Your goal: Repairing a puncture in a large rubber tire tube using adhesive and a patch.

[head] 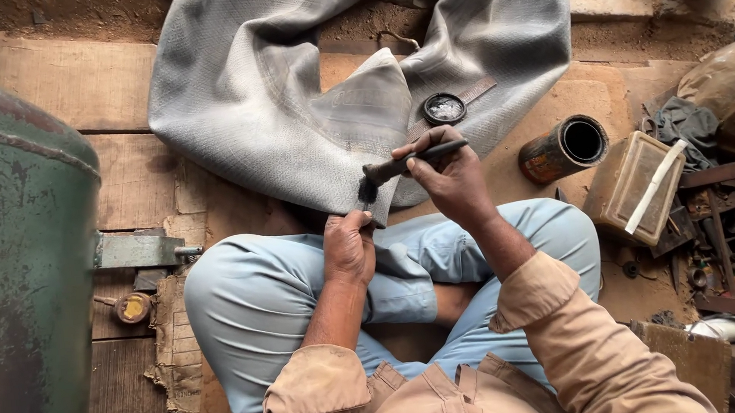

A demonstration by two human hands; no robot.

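While I sit cross-legged on the boards, the grey inner tube [291,100] lies spread in front of my knees, with one folded edge drawn back over my left leg. By my judgement the step in hand is working one spot on the rubber near that fold, either scuffing or coating it; I cannot tell which.

Left hand [349,249]: clenched on the tube edge, pinning it against my knee so the surface stays taut.

Right hand [447,175]: closed around a dark, rod-like tool [407,162], thumb and fingers wrapped on the handle; its thicker head touches the tube just above my left hand.

A small open tin [444,107] rests on the tube beyond my right hand. A rusty pipe section [563,147] lies to the right.

As I judge it, the next move calls for steady tension from my left hand and short, controlled strokes that stay on the one spot.
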